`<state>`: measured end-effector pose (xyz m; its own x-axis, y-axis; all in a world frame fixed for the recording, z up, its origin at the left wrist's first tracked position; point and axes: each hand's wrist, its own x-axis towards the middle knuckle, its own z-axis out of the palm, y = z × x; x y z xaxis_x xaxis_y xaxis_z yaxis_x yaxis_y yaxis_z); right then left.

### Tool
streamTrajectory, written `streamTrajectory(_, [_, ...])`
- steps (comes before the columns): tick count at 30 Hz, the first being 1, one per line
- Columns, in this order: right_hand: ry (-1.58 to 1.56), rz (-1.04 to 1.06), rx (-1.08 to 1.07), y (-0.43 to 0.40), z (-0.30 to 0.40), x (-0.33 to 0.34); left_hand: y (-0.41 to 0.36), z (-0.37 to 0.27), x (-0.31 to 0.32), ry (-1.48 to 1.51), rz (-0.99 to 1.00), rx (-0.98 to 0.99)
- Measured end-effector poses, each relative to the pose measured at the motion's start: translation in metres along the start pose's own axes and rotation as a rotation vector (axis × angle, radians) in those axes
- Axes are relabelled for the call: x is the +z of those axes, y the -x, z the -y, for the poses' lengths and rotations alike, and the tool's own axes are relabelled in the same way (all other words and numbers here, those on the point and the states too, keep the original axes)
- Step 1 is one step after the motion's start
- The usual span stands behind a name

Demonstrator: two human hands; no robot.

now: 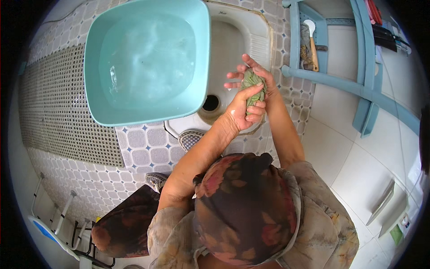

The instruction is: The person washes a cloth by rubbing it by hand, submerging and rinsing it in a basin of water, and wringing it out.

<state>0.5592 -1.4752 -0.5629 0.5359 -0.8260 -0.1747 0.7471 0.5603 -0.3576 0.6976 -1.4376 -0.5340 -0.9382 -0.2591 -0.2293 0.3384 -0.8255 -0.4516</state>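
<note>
A wet, bunched green cloth (252, 82) is between my two hands, above the right side of a white ceramic squat toilet (231, 37). My left hand (247, 109) wraps its fingers and thumb around the cloth's lower part. My right hand (260, 75) cups the upper part against its palm, its fingertips spread out past the cloth on the left. Both hands look wet. A large light-blue plastic basin (147, 116) of water rests partly over the toilet, left of my hands. The toilet's dark drain hole (211, 103) shows beside the basin's lower right corner.
A grey perforated mat (67, 111) covers tiled floor (139, 148) at left. A blue plastic rack (336, 80) stands at right, holding a white-headed brush with a wooden handle (313, 50). A folding chair (53, 232) is at lower left. Checked shoes (189, 138) are near the basin.
</note>
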Motion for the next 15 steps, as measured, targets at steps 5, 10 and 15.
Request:
streamTrajectory(5, [0.682, -0.276, 0.335, -0.021, 0.014, 0.024, 0.0, -0.003, -0.008, -0.411, -0.501, 0.27])
streamTrajectory(10, [0.963, -0.418, 0.322, -0.031, 0.004, 0.026, -0.013, -0.004, -0.014, -0.619, -0.74, 0.446])
streamTrajectory(15, [1.284, -0.565, 0.337, -0.045, -0.021, 0.006, -0.032, -0.013, -0.061, -0.956, -0.991, 0.662])
